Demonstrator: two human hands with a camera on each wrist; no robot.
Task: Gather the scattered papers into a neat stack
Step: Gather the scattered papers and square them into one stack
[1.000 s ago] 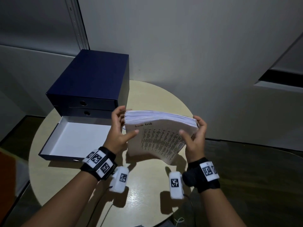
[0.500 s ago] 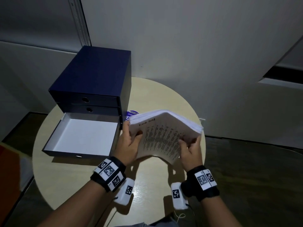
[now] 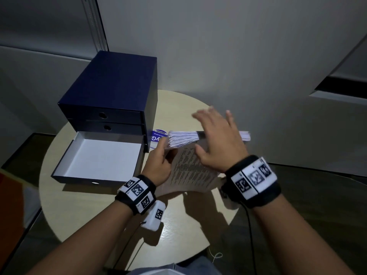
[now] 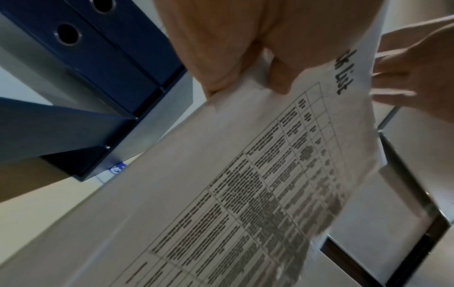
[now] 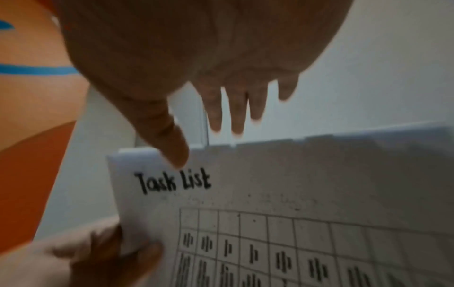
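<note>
A thick stack of printed papers [image 3: 190, 171], its top sheet headed "Task List" [image 5: 172, 182], stands tilted on its lower edge over the round table [image 3: 79, 211]. My left hand [image 3: 160, 165] grips the stack's left edge, thumb on the front sheet [image 4: 221, 194]. My right hand [image 3: 216, 139] is open with fingers spread, palm down over the stack's upper edge [image 3: 182, 138]. In the right wrist view its thumb tip touches the top corner of the paper [image 5: 294, 194], and the other fingers [image 5: 236, 108] hang past the edge. The upper edge looks uneven.
A navy drawer box [image 3: 111, 90] stands at the table's back left. Its bottom drawer [image 3: 99, 157] is pulled out and white inside. A blue label [image 3: 156, 136] lies between the box and the papers. A grey wall rises close behind, and dark floor surrounds the table.
My right hand let go of the stack's right side and rose flat over its top edge. The left hand kept its grip, and the stack sank toward the table.
</note>
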